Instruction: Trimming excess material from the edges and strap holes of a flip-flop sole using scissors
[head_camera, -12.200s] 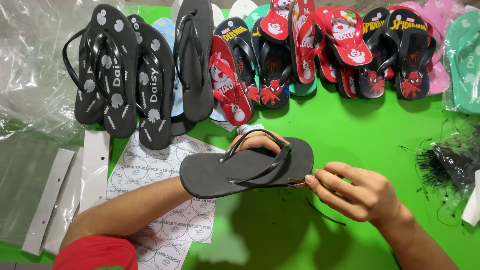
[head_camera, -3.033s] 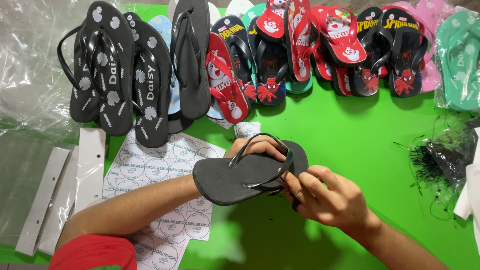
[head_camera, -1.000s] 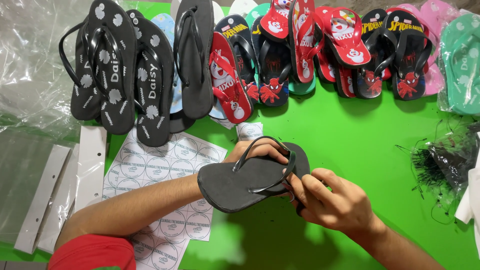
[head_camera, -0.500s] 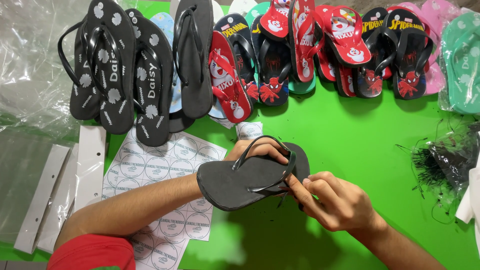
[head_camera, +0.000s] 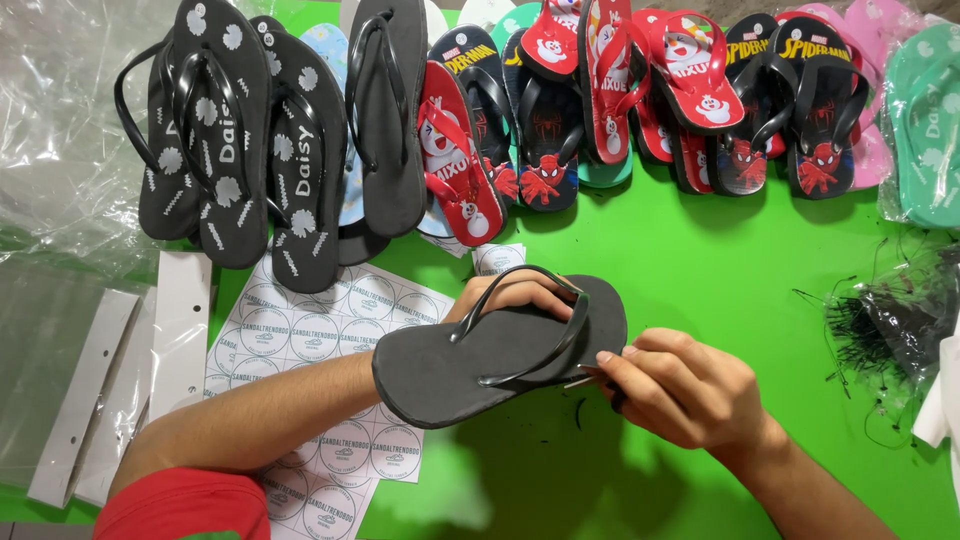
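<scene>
A plain black flip-flop (head_camera: 470, 365) is held above the green table, sole up toward me, strap on top. My left hand (head_camera: 510, 295) grips it from the far side, fingers curled over its edge. My right hand (head_camera: 680, 385) pinches at the strap's end near the sandal's right edge, fingers closed on a small thin piece I cannot make out. A sheet of round white stickers (head_camera: 310, 340) lies under my left forearm.
A row of flip-flops lines the table's far side: black flowered ones (head_camera: 220, 140), a plain black one (head_camera: 385, 110), red and black cartoon ones (head_camera: 640, 90), a teal pair (head_camera: 925, 120). White card strips (head_camera: 180, 330) and clear plastic bags (head_camera: 60, 130) lie left; black plastic ties (head_camera: 890, 320) right.
The black flip-flop has tilted slightly and shifted little. My right hand's fingers have worked along the strap's end at the sandal's right edge. My left hand keeps its grip.
</scene>
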